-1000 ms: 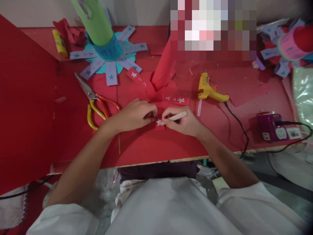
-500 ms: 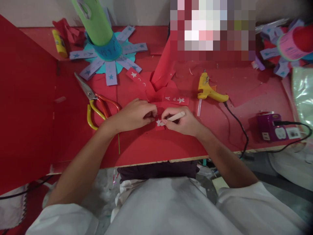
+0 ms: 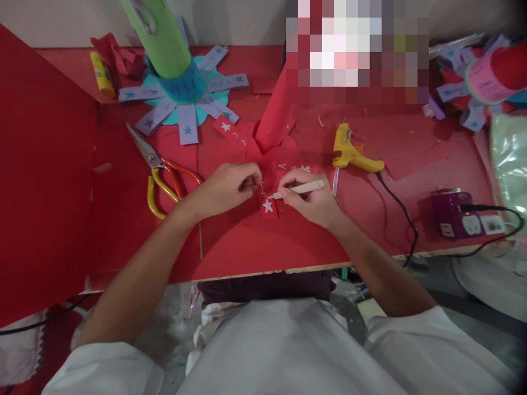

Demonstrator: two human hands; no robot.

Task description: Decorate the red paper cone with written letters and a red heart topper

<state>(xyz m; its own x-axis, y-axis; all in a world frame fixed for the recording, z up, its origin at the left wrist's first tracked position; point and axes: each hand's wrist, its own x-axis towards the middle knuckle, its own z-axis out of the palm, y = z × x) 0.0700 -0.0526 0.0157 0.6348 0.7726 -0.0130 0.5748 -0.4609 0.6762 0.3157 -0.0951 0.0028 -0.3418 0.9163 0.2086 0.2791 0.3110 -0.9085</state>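
Observation:
My right hand (image 3: 310, 200) grips a white pen (image 3: 302, 190), its tip just above a white star drawn on a narrow red paper strip (image 3: 269, 213). Left of that strip is my left hand (image 3: 234, 188), fingers curled and pressed together at the strip's edge; whether they pinch anything is hidden. Beyond both hands rises a red paper cone (image 3: 275, 118). Red strips spread around its base, one (image 3: 233, 131) with a white star and curved marks, another partly covered by my right hand.
Scissors (image 3: 154, 164) lie left of my left hand. A yellow glue gun (image 3: 349, 151), its cord running to a purple power block (image 3: 455, 214), is on the right. At the back stand a green tube (image 3: 164, 44) on a blue base, a glue stick (image 3: 102, 75) and a pink ring (image 3: 488, 79).
My right hand has shifted slightly right and the pen tip has lifted off the star, which now shows whole. My left hand has drawn a little to the left.

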